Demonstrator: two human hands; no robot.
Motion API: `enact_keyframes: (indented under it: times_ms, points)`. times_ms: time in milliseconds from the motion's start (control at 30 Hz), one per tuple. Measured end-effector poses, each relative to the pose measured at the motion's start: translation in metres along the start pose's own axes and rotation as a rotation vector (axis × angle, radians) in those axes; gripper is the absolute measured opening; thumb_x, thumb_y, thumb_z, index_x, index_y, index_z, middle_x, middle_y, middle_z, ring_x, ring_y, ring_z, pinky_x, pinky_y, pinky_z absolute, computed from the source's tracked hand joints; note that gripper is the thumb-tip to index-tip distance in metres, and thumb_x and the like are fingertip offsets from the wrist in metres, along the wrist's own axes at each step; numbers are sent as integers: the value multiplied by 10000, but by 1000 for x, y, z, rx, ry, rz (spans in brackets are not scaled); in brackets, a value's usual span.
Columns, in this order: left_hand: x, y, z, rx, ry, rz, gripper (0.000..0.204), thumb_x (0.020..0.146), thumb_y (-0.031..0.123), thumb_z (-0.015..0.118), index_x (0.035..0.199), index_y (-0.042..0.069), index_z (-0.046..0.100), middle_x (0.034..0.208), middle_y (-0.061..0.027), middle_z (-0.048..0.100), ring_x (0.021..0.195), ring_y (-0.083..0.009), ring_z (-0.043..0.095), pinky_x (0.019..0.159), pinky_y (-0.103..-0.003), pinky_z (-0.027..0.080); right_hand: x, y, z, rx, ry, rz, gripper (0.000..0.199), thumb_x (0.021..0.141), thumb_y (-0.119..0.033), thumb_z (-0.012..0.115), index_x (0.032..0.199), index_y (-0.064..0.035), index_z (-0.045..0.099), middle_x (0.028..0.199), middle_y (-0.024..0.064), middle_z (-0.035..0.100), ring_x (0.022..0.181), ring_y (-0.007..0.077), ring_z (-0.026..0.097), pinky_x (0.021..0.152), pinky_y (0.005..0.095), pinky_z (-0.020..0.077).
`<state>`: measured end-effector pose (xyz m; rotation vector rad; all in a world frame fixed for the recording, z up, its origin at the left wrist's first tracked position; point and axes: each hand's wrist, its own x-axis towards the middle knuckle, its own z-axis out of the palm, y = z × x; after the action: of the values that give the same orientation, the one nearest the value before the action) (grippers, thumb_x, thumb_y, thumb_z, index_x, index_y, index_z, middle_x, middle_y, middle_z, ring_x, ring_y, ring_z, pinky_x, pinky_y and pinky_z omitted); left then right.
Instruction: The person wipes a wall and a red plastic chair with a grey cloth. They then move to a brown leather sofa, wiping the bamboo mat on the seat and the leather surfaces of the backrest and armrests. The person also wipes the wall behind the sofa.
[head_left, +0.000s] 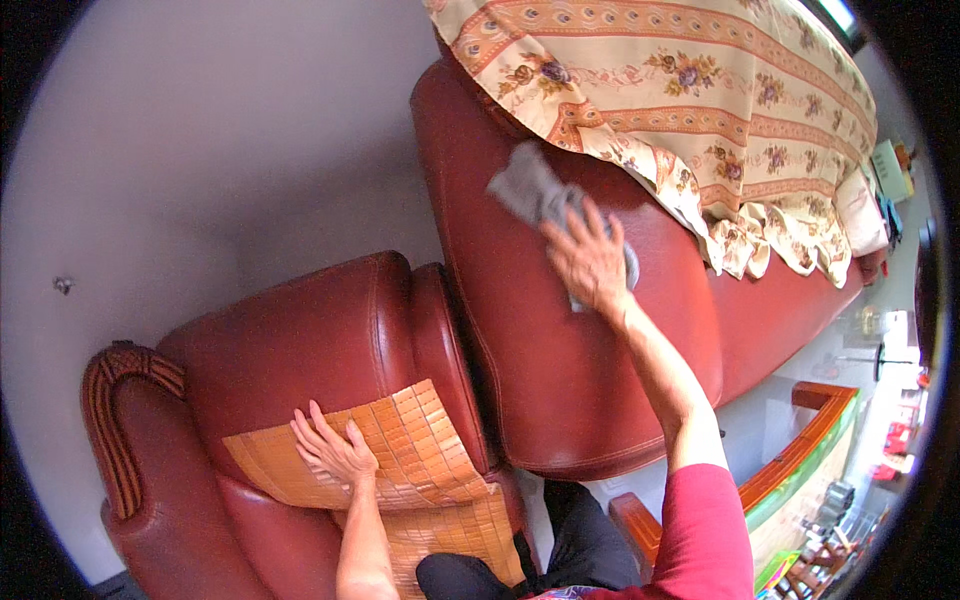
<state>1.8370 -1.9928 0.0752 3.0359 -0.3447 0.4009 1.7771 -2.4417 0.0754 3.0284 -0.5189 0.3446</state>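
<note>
Under my right hand is a grey cloth, pressed onto the dark red leather chaise section of a sofa. The cloth's far end is smeared by motion, and part of it shows on both sides of my palm. My left hand lies flat with its fingers apart on a brown tile mat. That mat drapes over a red leather seat with a rounded back or cushion.
A cream and orange floral cover hangs over the far part of the sofa, bunched along its lower edge. A carved wooden armrest stands at the left. To the right is a wooden-edged table with things beyond it. A pale wall rises behind.
</note>
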Motion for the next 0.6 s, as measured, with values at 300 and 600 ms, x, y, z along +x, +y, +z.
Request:
enact_keyframes:
  times_ms: [300,600]
  points:
    - [0,-6,3,12,-13,-53,689,913,603,241,1403,131,350,1466,-128,292,1371,-333,215,1089,-541,121,-64,-62,-29,273,-335,-575,372,832,-353,566,1193,-262,569,1377,52,418,1343,285,290,1039,621,208]
    - [2,-6,3,-18,-19,-46,647,905,542,306,1378,108,389,1444,-163,311,1362,-354,227,1081,-534,137,87,-88,62,68,62,-248,340,840,-303,556,1169,-223,588,1365,73,443,1333,306,288,1057,594,200]
